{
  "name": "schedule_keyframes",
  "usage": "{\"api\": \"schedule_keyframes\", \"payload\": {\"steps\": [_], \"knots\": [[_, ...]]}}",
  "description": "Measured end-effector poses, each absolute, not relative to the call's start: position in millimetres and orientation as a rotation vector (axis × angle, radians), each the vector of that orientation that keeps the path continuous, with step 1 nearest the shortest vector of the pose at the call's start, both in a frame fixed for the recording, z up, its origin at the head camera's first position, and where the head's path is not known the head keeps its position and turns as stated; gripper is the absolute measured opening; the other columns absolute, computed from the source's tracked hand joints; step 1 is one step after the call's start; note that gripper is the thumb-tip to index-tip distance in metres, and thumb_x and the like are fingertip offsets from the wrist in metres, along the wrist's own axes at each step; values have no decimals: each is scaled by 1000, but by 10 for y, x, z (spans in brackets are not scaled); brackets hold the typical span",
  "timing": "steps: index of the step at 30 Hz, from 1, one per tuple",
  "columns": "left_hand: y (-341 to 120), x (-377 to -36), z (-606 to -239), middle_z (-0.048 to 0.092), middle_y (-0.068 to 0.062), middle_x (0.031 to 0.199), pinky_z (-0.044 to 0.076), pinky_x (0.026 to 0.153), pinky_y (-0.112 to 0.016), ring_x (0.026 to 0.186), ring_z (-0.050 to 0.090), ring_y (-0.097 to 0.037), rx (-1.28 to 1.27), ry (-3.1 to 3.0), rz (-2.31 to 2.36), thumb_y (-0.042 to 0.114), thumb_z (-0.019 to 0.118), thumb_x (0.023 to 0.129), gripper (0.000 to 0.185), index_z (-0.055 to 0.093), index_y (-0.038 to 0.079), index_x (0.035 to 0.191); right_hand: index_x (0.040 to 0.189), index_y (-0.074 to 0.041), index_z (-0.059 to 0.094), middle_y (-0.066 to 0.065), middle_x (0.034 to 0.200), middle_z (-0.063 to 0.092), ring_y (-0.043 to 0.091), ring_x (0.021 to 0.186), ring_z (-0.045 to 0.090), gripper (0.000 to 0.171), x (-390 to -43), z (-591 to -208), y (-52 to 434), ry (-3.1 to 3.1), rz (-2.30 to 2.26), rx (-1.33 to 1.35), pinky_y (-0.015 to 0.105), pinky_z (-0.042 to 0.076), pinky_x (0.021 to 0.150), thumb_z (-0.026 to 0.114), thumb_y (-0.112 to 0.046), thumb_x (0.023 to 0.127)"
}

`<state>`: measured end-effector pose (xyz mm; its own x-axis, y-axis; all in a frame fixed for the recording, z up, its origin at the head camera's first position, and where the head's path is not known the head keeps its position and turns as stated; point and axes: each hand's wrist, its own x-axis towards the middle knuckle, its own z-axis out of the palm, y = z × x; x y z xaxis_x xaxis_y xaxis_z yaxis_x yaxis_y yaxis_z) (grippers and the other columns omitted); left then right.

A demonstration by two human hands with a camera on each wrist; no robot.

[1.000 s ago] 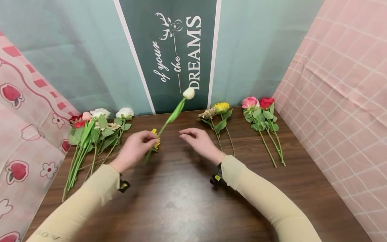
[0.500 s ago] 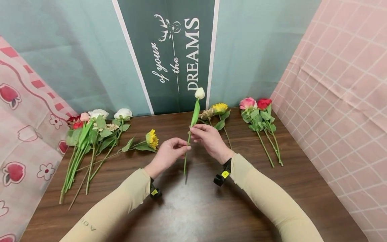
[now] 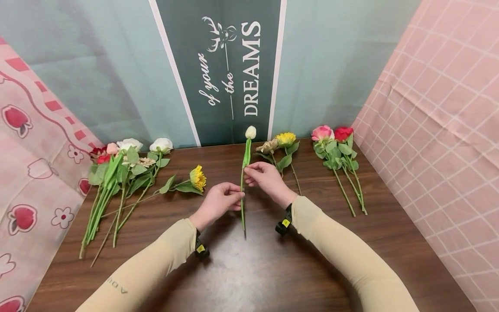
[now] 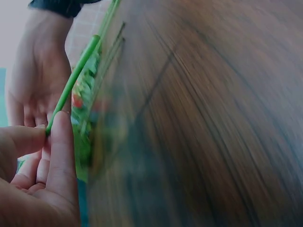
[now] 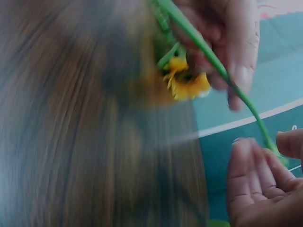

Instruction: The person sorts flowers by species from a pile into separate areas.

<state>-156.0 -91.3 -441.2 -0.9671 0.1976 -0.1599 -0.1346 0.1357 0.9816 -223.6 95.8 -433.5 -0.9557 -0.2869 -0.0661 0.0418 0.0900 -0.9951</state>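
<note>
A white tulip [image 3: 251, 132] with a green stem is held upright over the middle of the table, bloom toward the back wall. My left hand [image 3: 221, 200] pinches the lower stem between thumb and fingers. Higher up, just under the leaves, my right hand [image 3: 268, 180] pinches the same stem. In the left wrist view the stem [image 4: 75, 75] runs out from between thumb and index finger, with the right hand [image 4: 42, 71] behind it. The right wrist view shows the stem [image 5: 203, 47] crossing from the left hand [image 5: 236, 47] down to the right hand's fingertips.
At left lies a pile of mixed flowers [image 3: 117, 169], with white, red and pink blooms. A yellow sunflower [image 3: 198, 178] sticks out from it near my left hand. Beige and yellow flowers [image 3: 286, 139] lie behind my right hand; pink and red roses [image 3: 343, 134] lie farther right.
The left hand has carried the tulip rightward to the middle, where the right hand has taken hold of the stem too. Since then the tulip has lowered slightly.
</note>
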Motion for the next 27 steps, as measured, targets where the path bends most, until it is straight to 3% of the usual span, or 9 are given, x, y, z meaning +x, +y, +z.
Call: {"api": "schedule_keyframes", "payload": {"steps": [7, 10, 19, 27], "knots": [[-1215, -1617, -4576, 72, -19, 99, 63, 70, -35, 74, 71, -20, -140, 2200, 1833, 5, 69, 97, 19, 66, -8, 112, 126, -9, 68, 7, 120, 68, 24, 110, 65, 36, -2205, -4419, 1102, 2873, -941, -750, 42, 53, 94, 62, -36, 103], [-1304, -1648, -4628, 72, -19, 98, 63, 70, -35, 73, 70, -18, -173, 2197, 1797, 3, 68, 97, 20, 66, -9, 112, 130, -7, 67, 8, 125, 66, 26, 117, 61, 41, -2170, -4448, 1136, 2976, -607, -955, 44, 50, 100, 61, -38, 103], [-1369, -1720, -4680, 73, -15, 95, 62, 70, -33, 69, 69, -14, -200, 2228, 1744, 4, 68, 97, 24, 67, -11, 115, 127, -9, 69, 6, 124, 67, 25, 116, 61, 39, -2075, -4497, 1128, 2950, -528, -1040, 42, 49, 101, 62, -38, 103], [-1403, -1666, -4680, 71, -24, 111, 62, 76, -36, 84, 73, -23, -111, 2237, 1768, 2, 68, 97, 37, 60, -15, 128, 120, -10, 71, 4, 115, 68, 24, 109, 62, 32, -2048, -4528, 1121, 2957, -509, -1130, 40, 51, 96, 64, -35, 102]]}}
